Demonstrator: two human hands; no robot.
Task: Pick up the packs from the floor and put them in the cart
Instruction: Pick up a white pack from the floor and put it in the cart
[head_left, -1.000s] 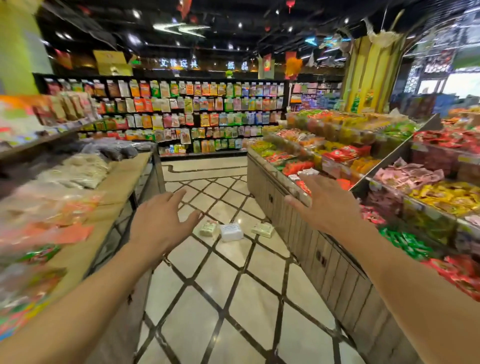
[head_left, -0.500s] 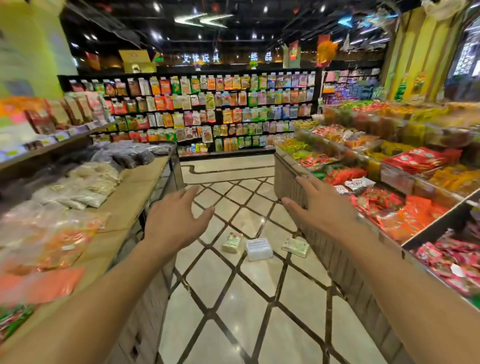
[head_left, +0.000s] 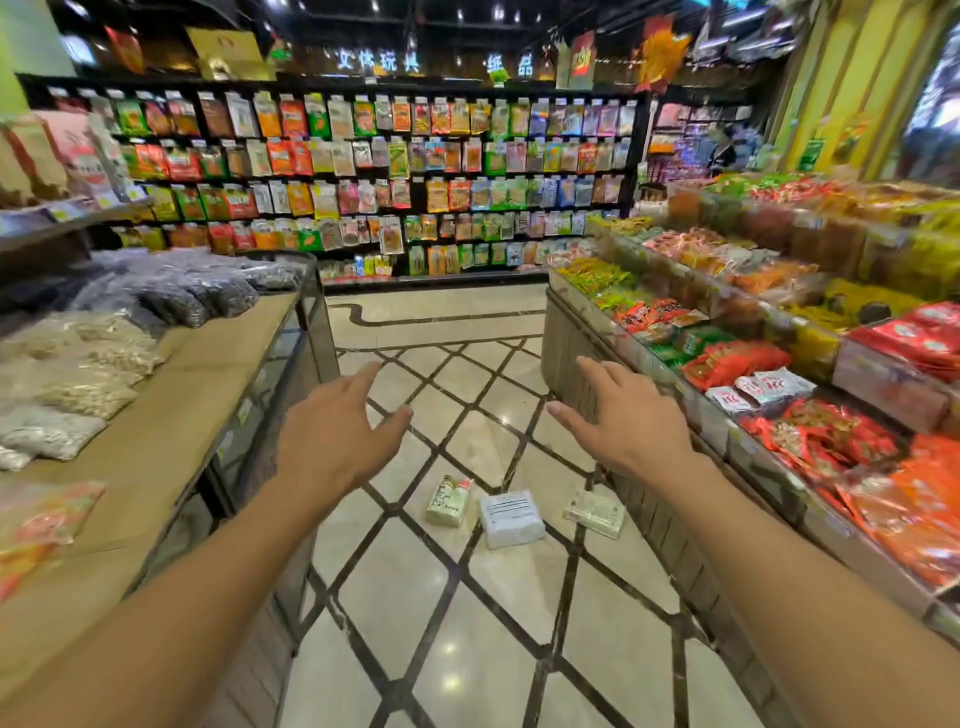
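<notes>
Packs: three small packs lie close together on the shiny tiled floor (head_left: 395, 597), in the aisle ahead of both hands.
Green pack: the pale green and white soft pack (head_left: 448, 501) is on the left, standing a bit on its side.
White pack: the white square plastic-wrapped pack (head_left: 510, 517) is in the middle, lying flat.
Flat pack: the thin cream and green flat pack (head_left: 595, 513) is on the right, just beside the wooden bin wall (head_left: 670, 525).
How they feel: I think all three are light and squashy, with smooth wrap that can slip.
Where to hold: best to pinch each pack across its two long sides; the thin one may need a finger slid under an edge.
Left hand: the left hand (head_left: 332, 434) is up in the air, fingers spread, holding nothing.
Right hand: the right hand (head_left: 631, 421) is the same, fingers spread and holding nothing.
Cart: I cannot see any cart.
Around: a wooden table with bags of nuts (head_left: 171, 415) is on the left and red snack bags (head_left: 810, 441) fill the bins on the right.
</notes>
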